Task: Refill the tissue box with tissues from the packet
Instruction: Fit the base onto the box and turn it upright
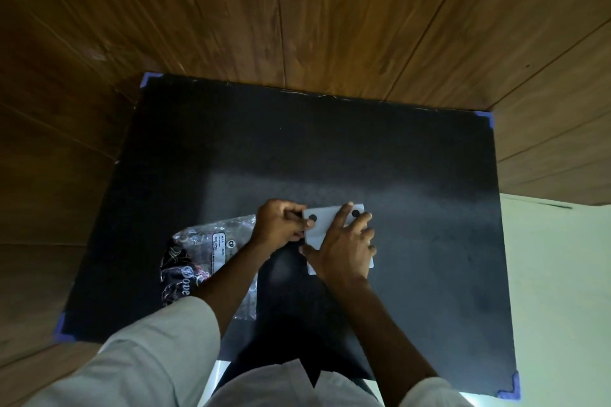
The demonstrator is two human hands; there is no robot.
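Observation:
A white tissue box (322,225) lies on the black mat (330,149) with its underside up, showing two black round feet. My right hand (344,248) lies flat on top of it, fingers spread, pressing it down. My left hand (281,225) pinches the box's left edge near one black foot. The tissue packet (205,261), crinkled clear plastic with dark print and a white label, lies on the mat to the left, partly under my left forearm. No loose tissues are visible.
The black mat is held by blue tape at its corners (150,78) and covers a pale table (562,274). Wooden panelled walls (330,10) stand behind and to both sides. The far half of the mat holds nothing.

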